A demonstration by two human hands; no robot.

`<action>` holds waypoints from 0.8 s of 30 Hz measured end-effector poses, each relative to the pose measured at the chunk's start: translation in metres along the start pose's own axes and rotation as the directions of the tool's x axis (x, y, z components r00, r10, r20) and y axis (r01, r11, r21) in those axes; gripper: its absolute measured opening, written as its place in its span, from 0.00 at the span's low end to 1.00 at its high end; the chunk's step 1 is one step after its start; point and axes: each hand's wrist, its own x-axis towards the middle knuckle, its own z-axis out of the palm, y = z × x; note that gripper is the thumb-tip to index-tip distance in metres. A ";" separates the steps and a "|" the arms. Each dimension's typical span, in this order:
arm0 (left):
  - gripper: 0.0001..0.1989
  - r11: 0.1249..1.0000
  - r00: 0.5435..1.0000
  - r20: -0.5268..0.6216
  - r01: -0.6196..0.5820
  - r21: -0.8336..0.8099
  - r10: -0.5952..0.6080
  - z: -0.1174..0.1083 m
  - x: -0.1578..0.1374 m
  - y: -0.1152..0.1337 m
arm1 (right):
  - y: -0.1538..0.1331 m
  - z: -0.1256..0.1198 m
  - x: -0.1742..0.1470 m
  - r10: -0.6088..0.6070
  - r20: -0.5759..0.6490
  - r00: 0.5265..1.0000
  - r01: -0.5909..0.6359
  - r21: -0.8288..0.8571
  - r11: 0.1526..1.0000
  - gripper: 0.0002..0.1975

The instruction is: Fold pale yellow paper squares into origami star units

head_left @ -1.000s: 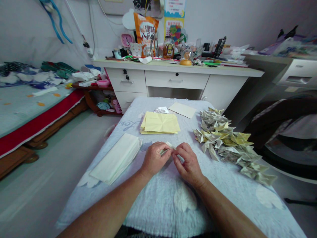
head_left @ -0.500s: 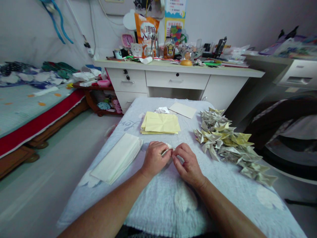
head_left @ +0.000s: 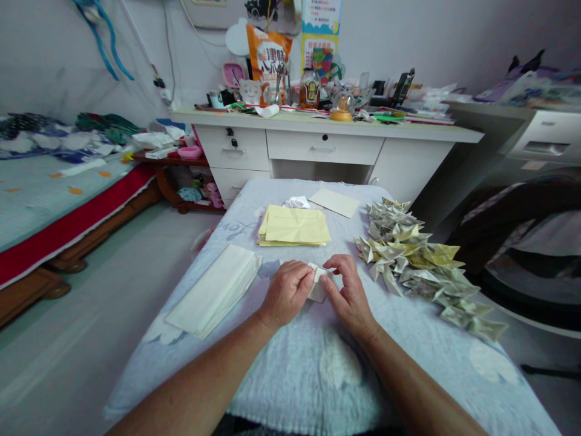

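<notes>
Between my hands, just above the cloth, is a small piece of folded pale paper [head_left: 316, 293]. My left hand [head_left: 285, 293] pinches its left side between thumb and curled fingers. On the right side, the thumb of my right hand [head_left: 348, 300] lies against the paper, its index finger bent and raised off the near face; the other fingers are partly hidden. Beyond my hands lies a stack of yellow paper sheets [head_left: 297, 225], the top one creased. Left of my left hand is a stack of long, whitish folded paper [head_left: 218, 289]. Several folded, pointed paper pieces [head_left: 408, 254] are clustered at the right.
A pale blue cloth [head_left: 290, 375] covers the work surface. At its far side are a cream card [head_left: 334, 201] and crumpled white paper [head_left: 297, 202]. Behind stands a cluttered white desk [head_left: 324, 145]; a bed [head_left: 68, 194] is at left, a washing machine [head_left: 535, 242] at right.
My right hand has shifted slightly right, and its thumb and index finger have spread from their pinch. More of the folded paper shows between my hands. The left hand keeps its pinch.
</notes>
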 end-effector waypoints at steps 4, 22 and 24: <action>0.11 0.982 0.999 0.006 0.043 -0.186 -0.043 -0.002 -0.004 0.001 | -0.001 0.001 0.002 0.018 0.043 0.999 -0.021 0.078 0.997 0.04; 0.20 0.920 0.979 0.181 0.159 -0.358 -0.099 0.003 -0.005 0.003 | 0.002 0.000 0.001 0.166 0.175 0.970 -0.202 0.209 0.957 0.08; 0.20 0.916 0.975 0.201 0.166 -0.364 -0.096 0.004 -0.005 0.004 | 0.002 0.002 0.001 0.166 0.180 0.969 -0.202 0.199 0.959 0.08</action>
